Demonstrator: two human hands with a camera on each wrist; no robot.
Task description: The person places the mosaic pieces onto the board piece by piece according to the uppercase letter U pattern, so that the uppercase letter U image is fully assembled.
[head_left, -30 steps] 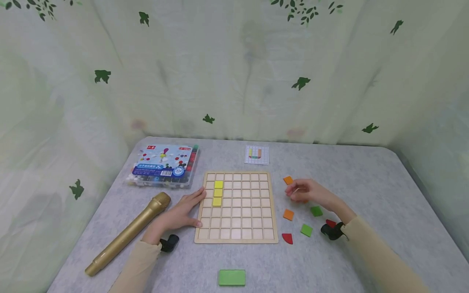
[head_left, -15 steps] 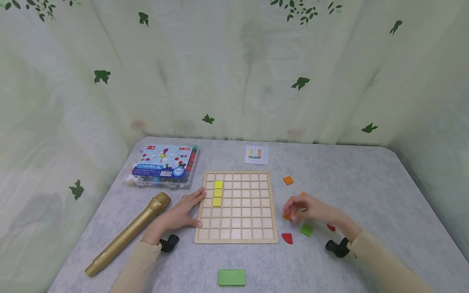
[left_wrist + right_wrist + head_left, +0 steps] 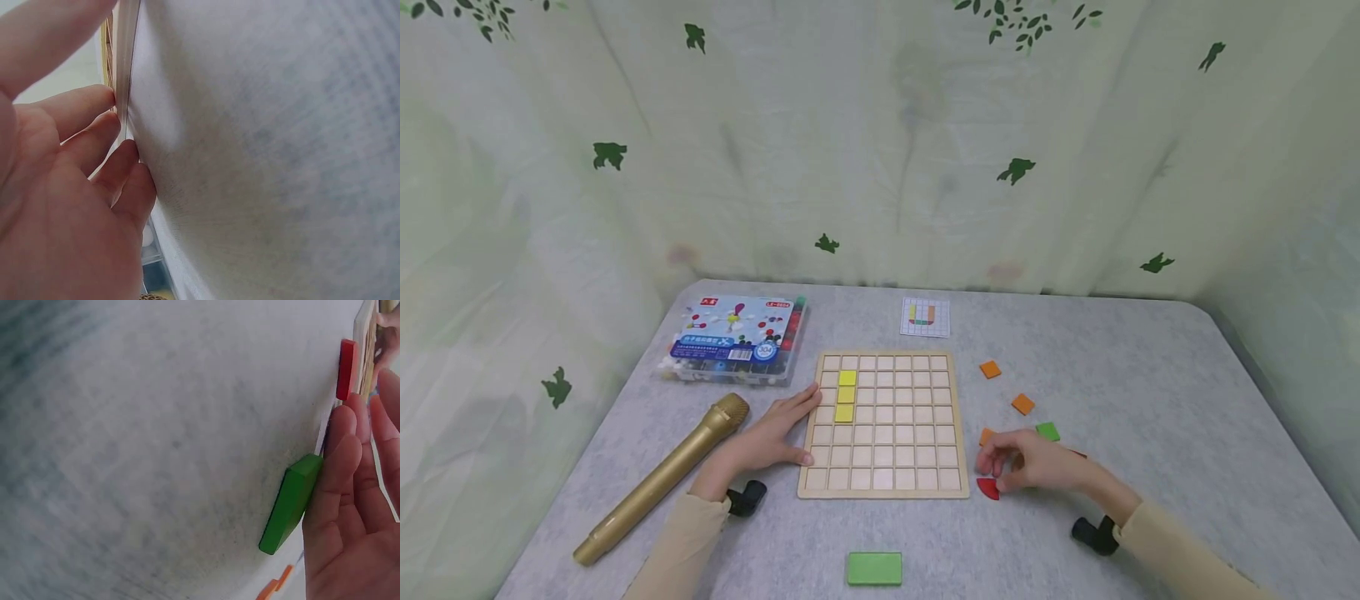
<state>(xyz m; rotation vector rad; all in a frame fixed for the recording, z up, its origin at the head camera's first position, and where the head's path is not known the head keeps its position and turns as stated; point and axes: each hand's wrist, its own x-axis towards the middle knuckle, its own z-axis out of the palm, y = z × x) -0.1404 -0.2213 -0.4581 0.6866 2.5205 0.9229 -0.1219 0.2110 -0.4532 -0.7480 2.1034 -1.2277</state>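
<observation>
My left hand (image 3: 772, 433) rests along the left edge of a wooden grid board (image 3: 962, 450), fingers extended; the left wrist view has its fingertips (image 3: 103, 97) at the board's side. Three yellow square tiles (image 3: 846, 395) stand in one column of the grid. Right of the board, my right hand (image 3: 1037, 460) is low over the table, fingers loosely bent, holding nothing. Its fingertips are right by a red quarter-circle tile (image 3: 988, 490). A green tile (image 3: 290, 503) lies close beside this hand in the right wrist view, hidden under it in the head view.
Orange tiles (image 3: 1022, 404) and another green tile (image 3: 1047, 431) lie beyond the right hand. A pattern card (image 3: 925, 317) is behind the board. At left are a plastic case (image 3: 733, 337) and a gold microphone (image 3: 662, 479); a green block (image 3: 875, 569) lies in front.
My right hand has moved toward the front of the table, from the far orange tiles past the nearer orange one to the red quarter-circle. My left hand has stayed on the board's edge.
</observation>
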